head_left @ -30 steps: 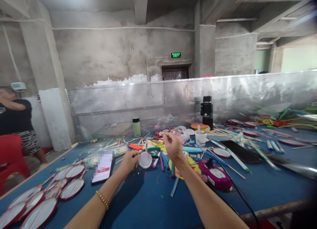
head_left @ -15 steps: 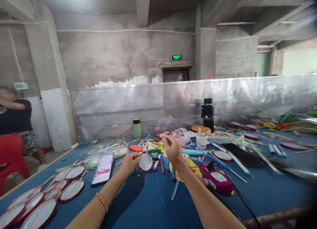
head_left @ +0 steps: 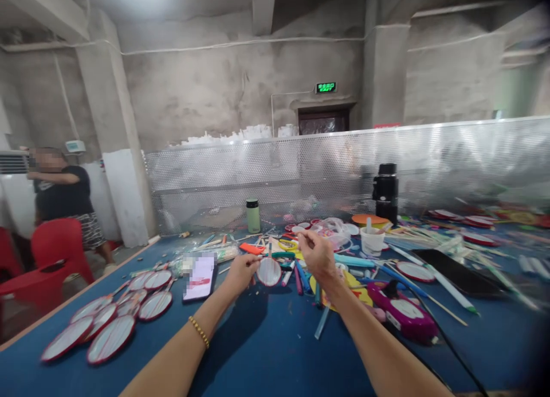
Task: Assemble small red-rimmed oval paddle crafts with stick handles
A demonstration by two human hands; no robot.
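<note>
Blue counter [head_left: 266, 357], heavily littered toward its far side. Left hand [head_left: 243, 271]: grip narrow, thumb and fingers pinched at the upper left edge of a small red-rimmed disc [head_left: 269, 272]; whether the disc rests on the surface or is held clear of it cannot be determined. Governing relation: the disc lies directly right of the left grip, and left of and nearer the wearer than the right hand [head_left: 318, 256]; the left is clearly the nearer. Long axis, set by the short stick [head_left: 270, 249], points away from the wearer. Right hand raised, fingertips drawn together, apart from the disc; any thin item between them cannot be confirmed. Adjacent: a phone [head_left: 200, 279] left of the left hand; a purple device [head_left: 404, 314] beside the right forearm.
</note>
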